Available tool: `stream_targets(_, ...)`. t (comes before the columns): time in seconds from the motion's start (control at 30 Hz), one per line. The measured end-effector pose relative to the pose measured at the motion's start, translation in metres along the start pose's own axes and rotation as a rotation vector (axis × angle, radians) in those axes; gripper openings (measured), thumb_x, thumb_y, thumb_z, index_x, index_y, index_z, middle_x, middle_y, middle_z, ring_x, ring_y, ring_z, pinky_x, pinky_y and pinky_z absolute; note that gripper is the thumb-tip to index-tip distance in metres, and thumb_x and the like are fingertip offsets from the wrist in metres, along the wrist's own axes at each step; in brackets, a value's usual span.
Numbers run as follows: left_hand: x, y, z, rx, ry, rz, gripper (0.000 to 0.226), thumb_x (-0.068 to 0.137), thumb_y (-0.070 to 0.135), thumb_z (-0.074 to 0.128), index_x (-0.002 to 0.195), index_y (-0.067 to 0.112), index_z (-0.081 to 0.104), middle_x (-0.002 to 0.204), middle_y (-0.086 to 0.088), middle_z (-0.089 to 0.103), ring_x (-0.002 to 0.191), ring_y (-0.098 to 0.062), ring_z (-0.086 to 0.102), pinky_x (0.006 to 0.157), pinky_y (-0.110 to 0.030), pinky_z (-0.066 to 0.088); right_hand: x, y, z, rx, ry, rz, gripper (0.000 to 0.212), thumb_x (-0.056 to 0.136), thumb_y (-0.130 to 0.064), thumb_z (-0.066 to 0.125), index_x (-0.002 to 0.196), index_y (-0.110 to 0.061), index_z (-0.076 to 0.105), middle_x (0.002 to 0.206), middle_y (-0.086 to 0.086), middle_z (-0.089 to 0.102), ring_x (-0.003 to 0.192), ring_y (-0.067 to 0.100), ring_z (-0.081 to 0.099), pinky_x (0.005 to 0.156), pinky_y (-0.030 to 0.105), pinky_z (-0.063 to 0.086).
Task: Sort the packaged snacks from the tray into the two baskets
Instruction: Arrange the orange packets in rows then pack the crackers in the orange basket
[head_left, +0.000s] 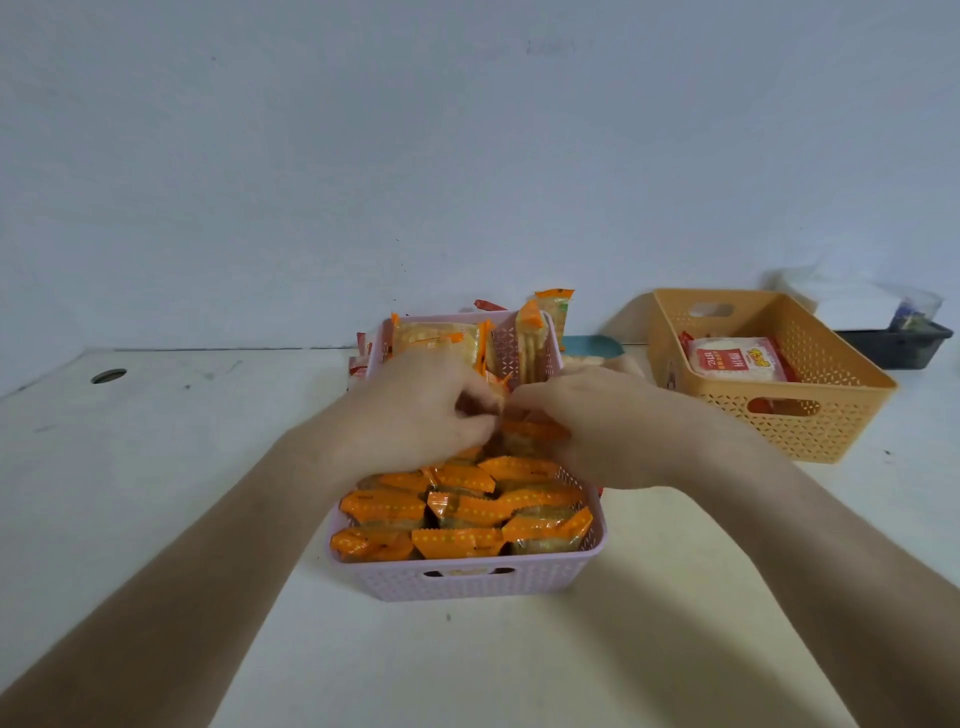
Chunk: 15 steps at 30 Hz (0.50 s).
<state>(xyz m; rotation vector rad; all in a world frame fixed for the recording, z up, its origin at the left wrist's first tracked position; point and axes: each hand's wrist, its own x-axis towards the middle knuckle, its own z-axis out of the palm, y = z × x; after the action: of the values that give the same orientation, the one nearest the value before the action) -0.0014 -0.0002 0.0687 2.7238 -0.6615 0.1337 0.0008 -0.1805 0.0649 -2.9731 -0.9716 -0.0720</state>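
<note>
White bench — left hand and right hand pinch one orange pack between them, crosswise above pink basket.

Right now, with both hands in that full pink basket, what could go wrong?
1. The pink basket looks packed to its rim with orange packets; squeezing in more could pop some over the side.
2. The tall packets at its far end stand above the rim, just beyond the left hand and right hand; a nudge might topple them out.
</note>
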Motion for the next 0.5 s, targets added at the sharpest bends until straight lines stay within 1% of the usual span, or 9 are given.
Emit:
stream_targets(0.03,-0.001,-0.002,-0.003,-0.041,0.078,-0.032,0.013,0.089,0.025,0.064,0.089,0.032,0.075,0.073,0.021,0.063,0.075,0.001,0.062,0.071,-0.006,0.037,-0.002,0.001,-0.006,0.032,-0.065,-0.009,0.038,0.094,-0.018,0.044,0.125,-0.038,0.050,0.115,-0.010,0.060,0.110,0.017,0.052,0.098,0.045,0.037)
stream_targets(0.1,-0.003,-0.010,-0.010,-0.068,0.279,-0.077,0.018,0.086,0.022,0.067,0.099,0.032,0.074,0.080,0.025,0.062,0.078,0.005,0.060,0.071,-0.004,0.041,-0.006,0.006,-0.017,0.204,-0.131,-0.042,0.030,0.098,-0.025,0.045,0.125,-0.035,0.056,0.112,-0.016,0.059,0.106,0.009,0.055,0.093,0.033,0.044)
stream_targets(0.17,-0.002,-0.020,-0.014,0.082,0.401,-0.106,0.034,0.086,0.028,0.068,0.119,0.033,0.064,0.102,0.016,0.063,0.095,-0.001,0.054,0.082,-0.016,0.042,-0.001,0.013,-0.021,0.353,0.025,-0.035,0.025,0.099,-0.027,0.045,0.115,-0.030,0.064,0.106,-0.019,0.062,0.099,0.004,0.057,0.087,0.025,0.048)
stream_targets(0.23,0.000,-0.028,-0.012,0.194,0.320,-0.174,0.064,0.082,0.039,0.071,0.140,0.033,0.044,0.134,0.004,0.053,0.122,-0.017,0.043,0.097,-0.035,0.039,0.014,0.017,-0.019,0.267,0.247,0.005,0.027,0.098,-0.024,0.042,0.104,-0.025,0.068,0.103,-0.008,0.068,0.096,0.014,0.062,0.086,0.038,0.052)
stream_targets(0.27,0.002,-0.029,-0.010,0.189,0.260,-0.193,0.074,0.080,0.042,0.073,0.144,0.033,0.037,0.138,0.002,0.050,0.125,-0.021,0.041,0.099,-0.038,0.039,0.023,0.016,-0.017,0.179,0.262,0.013,0.027,0.096,-0.023,0.042,0.101,-0.023,0.068,0.101,-0.003,0.069,0.094,0.019,0.063,0.083,0.042,0.052)
stream_targets(0.33,0.004,-0.030,-0.003,0.153,0.217,-0.183,0.079,0.077,0.042,0.076,0.144,0.031,0.037,0.132,0.001,0.053,0.120,-0.020,0.043,0.095,-0.035,0.040,0.037,0.011,-0.013,0.013,0.107,0.019,0.024,0.095,-0.028,0.043,0.100,-0.020,0.065,0.098,-0.001,0.066,0.092,0.021,0.062,0.079,0.040,0.048)
stream_targets(0.4,0.006,-0.032,0.000,0.134,0.241,-0.181,0.074,0.074,0.039,0.079,0.139,0.031,0.045,0.119,0.002,0.051,0.115,-0.018,0.043,0.091,-0.031,0.038,0.047,0.004,-0.009,-0.046,-0.075,0.056,0.027,0.096,-0.039,0.044,0.103,-0.018,0.060,0.096,-0.001,0.063,0.091,0.020,0.057,0.080,0.039,0.038)
stream_targets(0.43,0.006,-0.032,-0.001,0.099,0.259,-0.189,0.068,0.072,0.037,0.081,0.133,0.033,0.052,0.112,0.004,0.048,0.111,-0.016,0.043,0.088,-0.028,0.038,0.051,0.001,-0.008,-0.071,-0.100,0.071,0.027,0.097,-0.039,0.045,0.103,-0.018,0.058,0.096,-0.001,0.061,0.091,0.020,0.054,0.083,0.042,0.036)
stream_targets(0.5,0.004,-0.032,-0.004,0.003,0.282,-0.185,0.052,0.068,0.030,0.085,0.112,0.039,0.060,0.101,0.009,0.044,0.098,-0.009,0.046,0.077,-0.021,0.037,0.058,0.000,-0.006,-0.091,-0.043,0.079,0.022,0.095,-0.037,0.049,0.104,-0.019,0.058,0.095,-0.002,0.060,0.093,0.021,0.052,0.091,0.051,0.031)
